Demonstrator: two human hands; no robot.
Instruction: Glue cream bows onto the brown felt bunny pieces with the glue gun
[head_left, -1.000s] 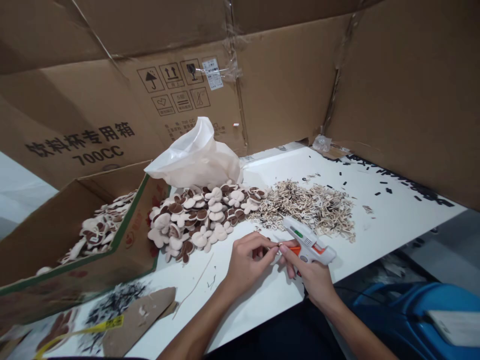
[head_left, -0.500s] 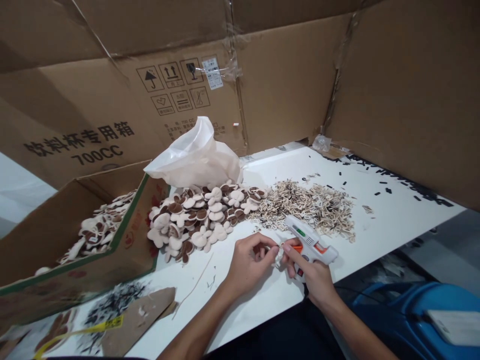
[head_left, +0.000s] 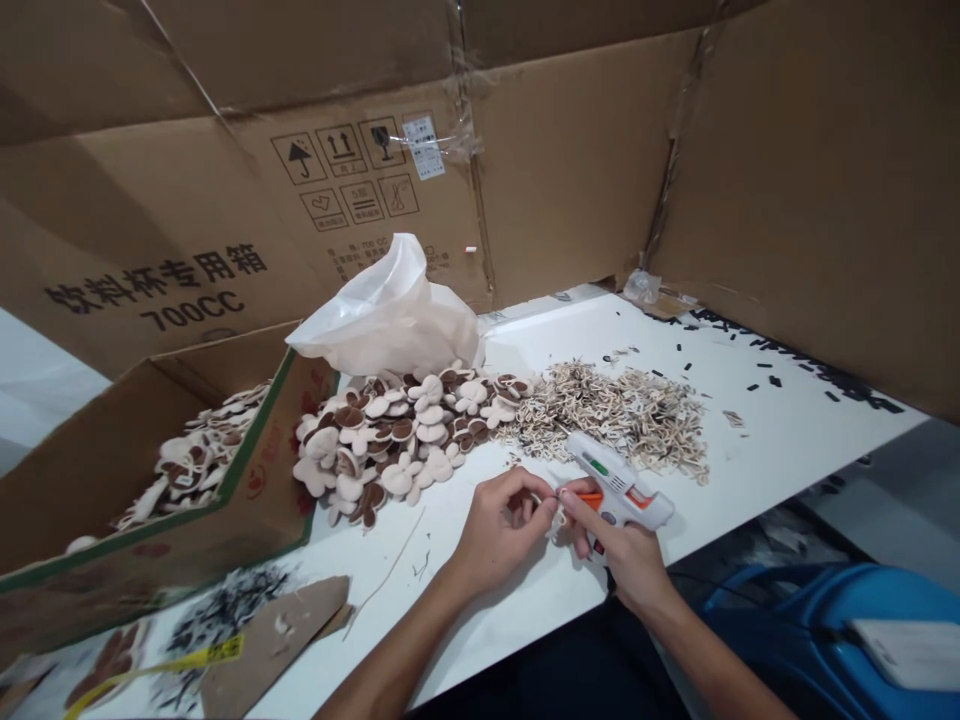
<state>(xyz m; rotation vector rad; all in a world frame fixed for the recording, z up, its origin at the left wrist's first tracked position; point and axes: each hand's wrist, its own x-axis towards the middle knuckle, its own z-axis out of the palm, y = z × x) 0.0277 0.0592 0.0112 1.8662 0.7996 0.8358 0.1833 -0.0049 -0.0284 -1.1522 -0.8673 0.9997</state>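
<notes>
My left hand (head_left: pixel 504 525) pinches a small cream-coloured piece (head_left: pixel 559 518) between thumb and forefinger; my fingers cover most of it. Close against it is my right hand (head_left: pixel 626 555), its thumb and forefinger tips meeting the left fingertips at the piece. A white hot glue gun (head_left: pixel 619 482) with an orange trigger sits in the right hand, its nozzle end pointing up and left. Just beyond the hands spreads a heap of small cream loops (head_left: pixel 615 410). To its left lies a pile of plush bunny-shaped pieces (head_left: pixel 405 435) in cream and brown.
An open cardboard box (head_left: pixel 281 480) at left holds more plush pieces. Behind the pile slumps a white plastic bag (head_left: pixel 397 310). Tall cardboard walls (head_left: pixel 577 170) enclose the back. Small black pieces (head_left: pixel 772 380) scatter at right; a cardboard scrap (head_left: pixel 274 640) lies front left. A blue object (head_left: pixel 832 610) stands below right.
My right thumb and forefinger have closed in slightly toward my left fingertips. The glue gun has shifted a touch to the left with that hand.
</notes>
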